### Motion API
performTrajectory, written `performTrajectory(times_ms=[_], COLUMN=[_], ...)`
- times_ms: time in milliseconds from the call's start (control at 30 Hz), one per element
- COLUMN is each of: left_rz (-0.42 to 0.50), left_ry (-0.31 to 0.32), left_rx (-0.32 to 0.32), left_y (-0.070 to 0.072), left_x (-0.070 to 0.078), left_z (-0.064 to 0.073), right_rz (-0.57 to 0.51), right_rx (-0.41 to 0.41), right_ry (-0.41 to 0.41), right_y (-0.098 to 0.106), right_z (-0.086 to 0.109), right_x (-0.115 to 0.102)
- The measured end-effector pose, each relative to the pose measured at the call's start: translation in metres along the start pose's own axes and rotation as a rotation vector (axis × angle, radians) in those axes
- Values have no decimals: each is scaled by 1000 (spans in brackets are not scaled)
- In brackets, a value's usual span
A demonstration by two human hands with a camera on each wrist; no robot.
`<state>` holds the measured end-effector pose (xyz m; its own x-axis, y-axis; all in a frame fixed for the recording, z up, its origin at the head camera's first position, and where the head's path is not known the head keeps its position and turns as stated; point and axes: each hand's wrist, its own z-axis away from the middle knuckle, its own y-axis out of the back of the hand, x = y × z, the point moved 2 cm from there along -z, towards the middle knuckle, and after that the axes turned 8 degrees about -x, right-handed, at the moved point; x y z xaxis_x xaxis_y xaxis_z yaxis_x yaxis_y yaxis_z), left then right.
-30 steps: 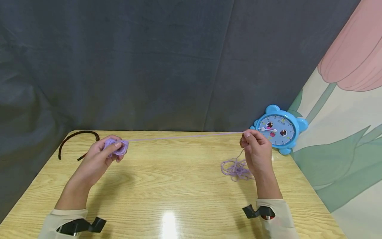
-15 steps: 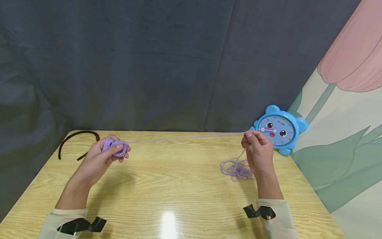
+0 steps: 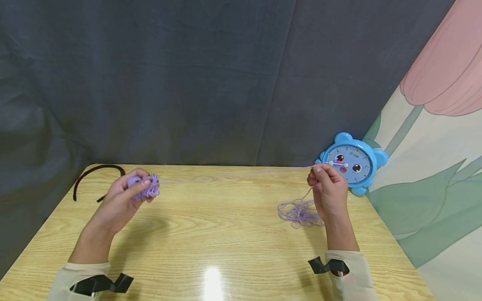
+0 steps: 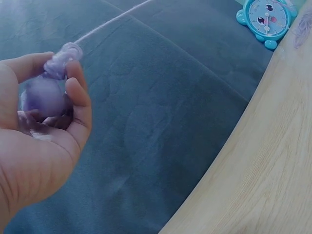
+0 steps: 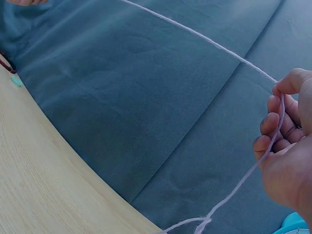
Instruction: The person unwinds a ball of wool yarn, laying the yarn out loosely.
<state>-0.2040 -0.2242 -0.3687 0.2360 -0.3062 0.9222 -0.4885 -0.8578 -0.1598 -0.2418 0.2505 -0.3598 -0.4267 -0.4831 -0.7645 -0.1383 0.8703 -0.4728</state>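
My left hand (image 3: 122, 200) grips a small wound bundle of purple yarn (image 3: 144, 187), its thumb lying across the windings. The left wrist view shows that hand (image 4: 44, 146) from the palm side, fingers curled round the bundle. A strand of yarn (image 5: 204, 39) runs from it across to my right hand (image 3: 330, 190), where thumb and forefinger pinch it. From there the strand hangs past the curled fingers, as the right wrist view shows. It drops to a loose tangle of purple yarn (image 3: 299, 213) on the table beside the right wrist.
A blue animal-shaped clock (image 3: 352, 163) leans at the table's back right corner. A dark headband (image 3: 99, 167) lies at the back left, partly behind the left hand. Near it sits a small green object (image 5: 16, 80). A dark curtain (image 3: 188, 83) hangs behind the wooden table (image 3: 226, 242).
The yarn bundle has turned in my left hand, so its windings face another way. My right hand has shifted slightly right, still pinching the strand. The strand now looks blurred.
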Motion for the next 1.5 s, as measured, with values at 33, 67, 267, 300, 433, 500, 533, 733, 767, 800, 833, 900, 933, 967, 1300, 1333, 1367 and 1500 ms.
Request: performTrajectory(times_ms=[33, 67, 267, 300, 433, 500, 533, 733, 767, 800, 833, 900, 933, 967, 1300, 1333, 1367, 1500], left_rz=[-5, -13, -57, -65, -121, -154, -171, -225, -228, -232, -232, -233, -234, -235, -143, -137, -135, -144], left_ry=[3, 7, 35, 41, 68, 85, 92, 121, 125, 129, 134, 141, 143, 143, 115, 116, 117, 122], left_rx=[12, 23, 46, 46, 55, 64, 70, 103, 107, 110, 115, 121, 123, 125, 145, 146, 144, 135], left_y=[0, 1, 2, 3, 4, 5, 5, 4, 4, 4, 4, 4, 4, 4, 4, 4, 4, 4], left_x=[0, -1, -2, -2, -2, -2, -3, -4, -4, -4, -5, -5, -5, -5, -6, -6, -6, -5], left_z=[0, 0, 0, 0, 0, 0, 0, -1, -1, -1, -1, -2, -2, -2, -2, -2, -2, -3], right_rz=[0, 0, 12, 12, 1, 0, -2, -14, -16, -20, -18, -10, -2, 5, -13, -21, -20, 9], right_rx=[-1, -1, 12, 16, 19, 19, 18, 21, 22, 21, 21, 23, 26, 28, 27, 31, 39, 87], right_ry=[0, 0, -7, -7, 0, 2, 5, 39, 42, 42, 41, 36, 31, 26, 34, 38, 42, 36], right_y=[0, 0, 3, 3, 4, 5, 5, 12, 14, 15, 17, 22, 24, 26, 41, 42, 43, 49], right_z=[0, 0, 1, 1, 1, 0, 0, 0, 0, 1, 2, 3, 3, 4, 10, 10, 10, 10], right_x=[0, 0, -2, -2, -4, -5, -6, -14, -15, -17, -18, -21, -23, -24, -32, -33, -34, -37])
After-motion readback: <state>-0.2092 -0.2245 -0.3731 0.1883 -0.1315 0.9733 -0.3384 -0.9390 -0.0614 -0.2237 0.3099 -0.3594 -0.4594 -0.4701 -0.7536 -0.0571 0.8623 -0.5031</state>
